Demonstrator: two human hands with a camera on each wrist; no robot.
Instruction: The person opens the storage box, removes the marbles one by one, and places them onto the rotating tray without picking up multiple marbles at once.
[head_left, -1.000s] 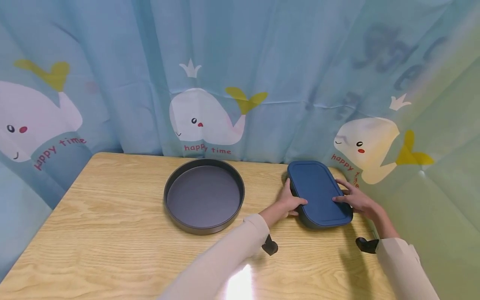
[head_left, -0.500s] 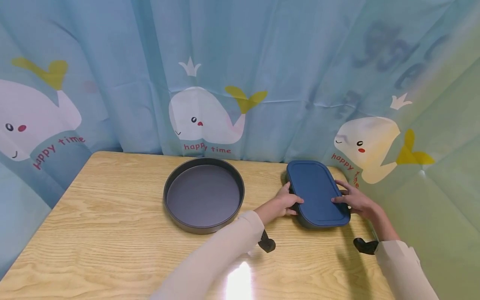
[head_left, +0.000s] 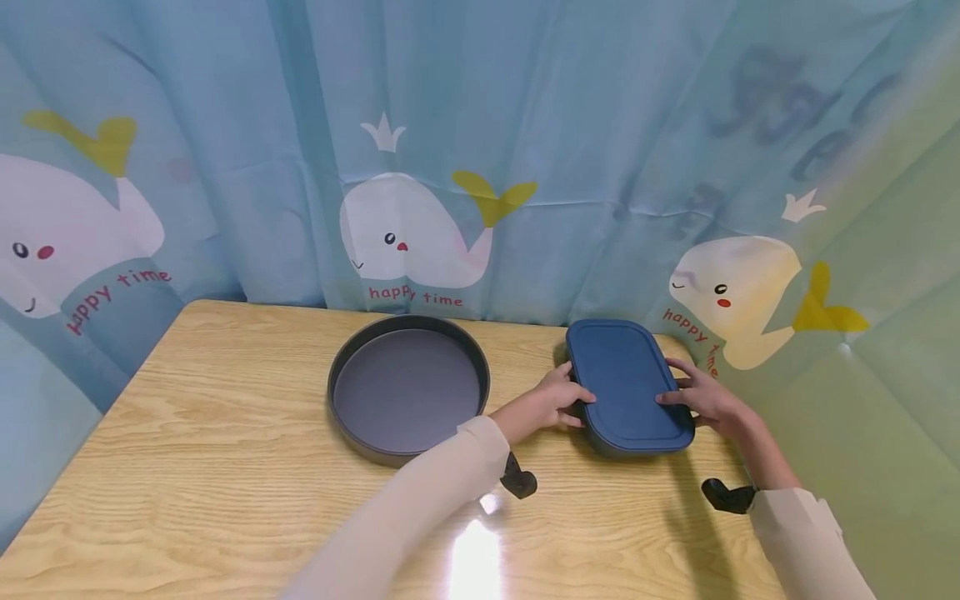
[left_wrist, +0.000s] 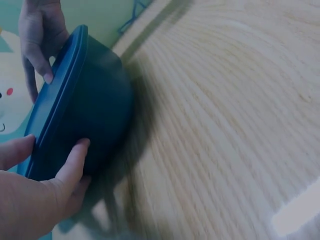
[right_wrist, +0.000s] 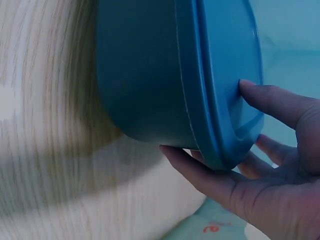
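A dark blue rectangular food container with a flat lid (head_left: 626, 379) is at the right rear of the table, set slightly askew. My left hand (head_left: 553, 400) grips its left side, thumb at the lid's edge and fingers against the wall, as the left wrist view shows (left_wrist: 45, 192). On the opposite side, my right hand (head_left: 705, 396) holds it with the thumb on top of the lid and the fingers along the side wall and under the rim (right_wrist: 250, 175). The lid sits on the container. Its underside is hidden.
A round dark grey pan (head_left: 408, 392) lies to the left of the container on the wooden table (head_left: 187, 467). Behind the table hangs a blue curtain with whale prints (head_left: 600, 150), and a pale green curtain (head_left: 885, 417) borders the right side.
The container has shifted slightly left, with both hands still holding it. The left forearm has drawn left too. The round pan has stayed in place.
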